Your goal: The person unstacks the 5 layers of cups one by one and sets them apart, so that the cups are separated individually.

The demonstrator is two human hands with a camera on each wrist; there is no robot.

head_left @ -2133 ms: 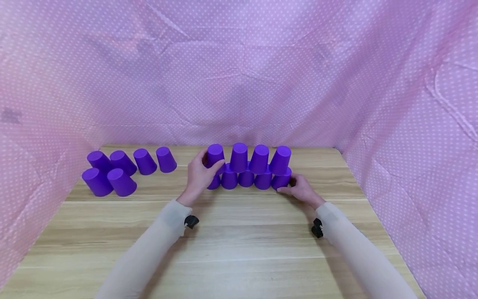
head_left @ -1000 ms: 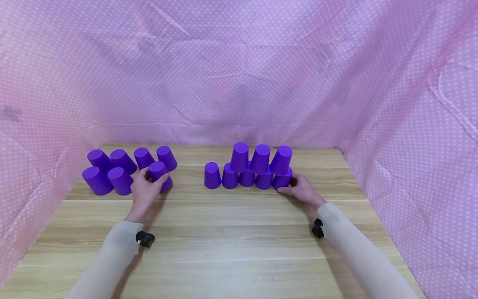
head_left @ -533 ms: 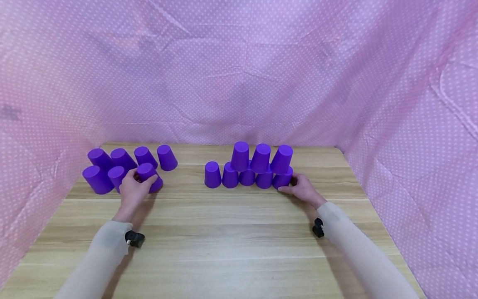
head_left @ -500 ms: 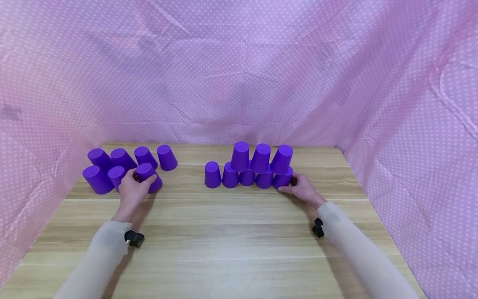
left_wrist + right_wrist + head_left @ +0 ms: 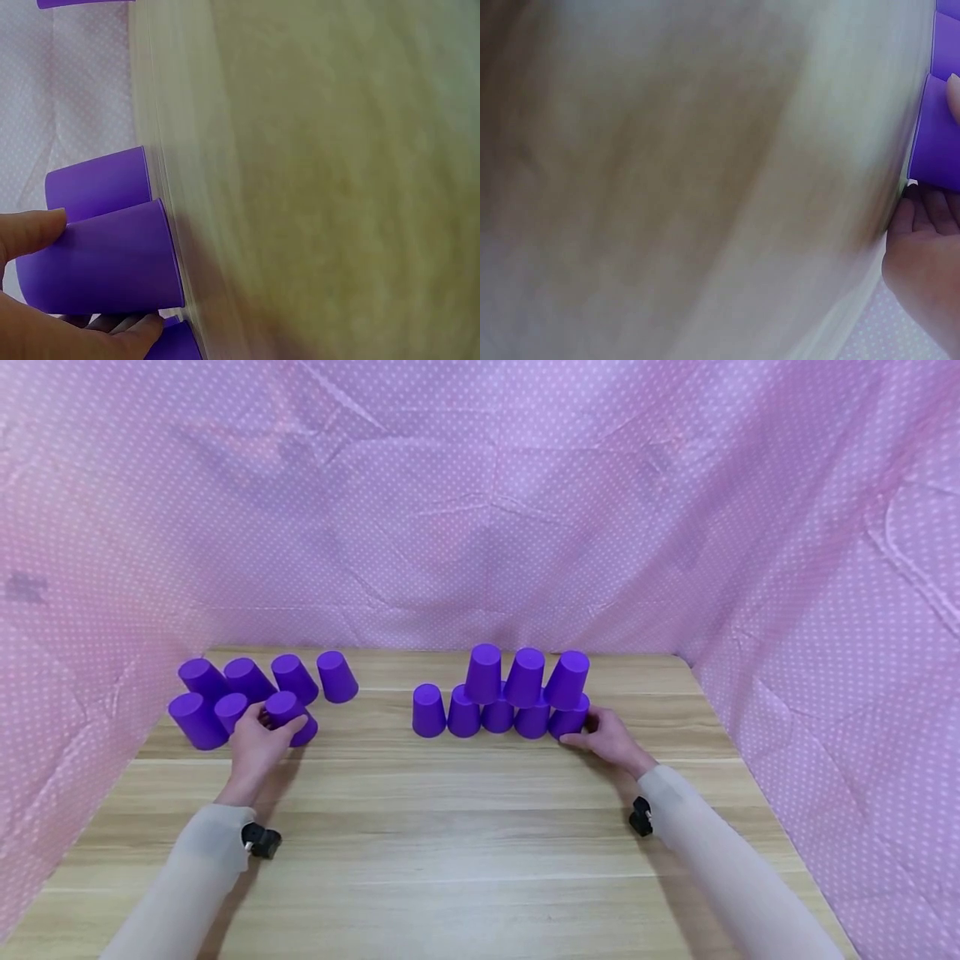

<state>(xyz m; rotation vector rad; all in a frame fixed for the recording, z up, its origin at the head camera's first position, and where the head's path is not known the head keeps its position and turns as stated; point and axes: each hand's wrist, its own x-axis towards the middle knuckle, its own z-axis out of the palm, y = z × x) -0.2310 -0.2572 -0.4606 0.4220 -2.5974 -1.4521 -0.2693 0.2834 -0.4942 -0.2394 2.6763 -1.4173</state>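
Observation:
On the left side of the head view, my left hand [image 5: 258, 743] grips an upside-down purple cup [image 5: 302, 728], thumb on one side and fingers on the other. In the left wrist view that held cup [image 5: 112, 259] has its wide rim right at the wooden surface. Just left of it stands another purple cup [image 5: 228, 706], partly hidden by the hand. My right hand [image 5: 611, 742] holds the rightmost bottom cup [image 5: 566, 723] of a two-level stack between thumb and fingers. Three cups form its upper level, among them the middle cup [image 5: 523, 681].
Several more upside-down cups stand at the back left, including a cup [image 5: 337, 678] at that row's right end. The stack's leftmost bottom cup [image 5: 428, 714] has nothing on it. Pink dotted cloth [image 5: 480, 527] hangs around the wooden table [image 5: 450, 843].
My left hand has taken the leftmost cup off the stack's upper level and carried it to the left group. Lately it shifted slightly further left. The right hand has stayed put.

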